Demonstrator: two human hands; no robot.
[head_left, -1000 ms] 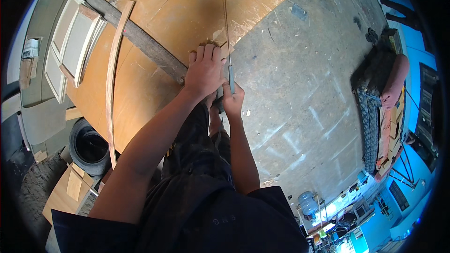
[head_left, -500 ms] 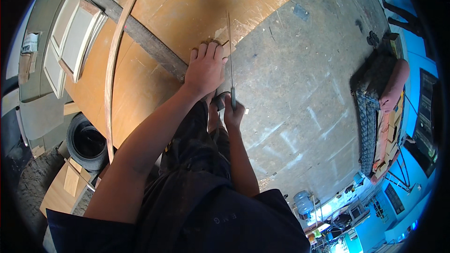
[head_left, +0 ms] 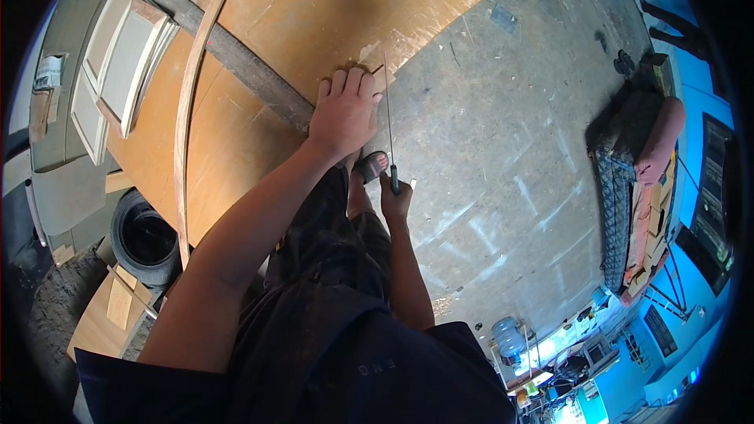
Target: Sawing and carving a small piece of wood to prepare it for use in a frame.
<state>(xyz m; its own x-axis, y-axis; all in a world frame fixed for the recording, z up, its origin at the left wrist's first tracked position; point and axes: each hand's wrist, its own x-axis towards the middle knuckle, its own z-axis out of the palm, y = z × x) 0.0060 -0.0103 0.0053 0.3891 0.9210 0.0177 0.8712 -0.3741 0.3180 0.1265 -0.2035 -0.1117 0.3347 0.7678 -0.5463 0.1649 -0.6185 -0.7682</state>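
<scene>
- The left hand (head_left: 343, 114) lies palm down at the edge of an orange-brown, scuffed wooden bench (head_left: 275, 27), fingers side by side; whether they clamp anything underneath cannot be told.
- Just beyond its fingertips a small pale tan piece of wood (head_left: 380, 80) shows at the bench edge, mostly hidden by the hand.
- The right hand (head_left: 397, 200), apart from the left and nearer the body, is closed around the dark handle of a thin, straight, metal-bladed handsaw (head_left: 390, 122).
- The blade, seen nearly edge-on, points away past the left hand's thumb side, its far part beside the tan piece; contact cannot be made out.
- A long, grey, rough-grained plank (head_left: 236, 59) slants over the bench and ends close to the left wrist, crowding that side.
- A slender, brown wooden strip (head_left: 186, 110), bowed in this view, crosses the plank.
- Farther left lean flat panels with pale wooden frames (head_left: 135, 59).
- Below them sits a round, black rubber tyre (head_left: 148, 237).
- Beneath the saw hand, a sandalled foot (head_left: 375, 166) stands on grey, chalk-streaked concrete floor (head_left: 503, 149).
- Well to the right is a dark quilted sofa with a pink padded roll (head_left: 664, 137).
</scene>
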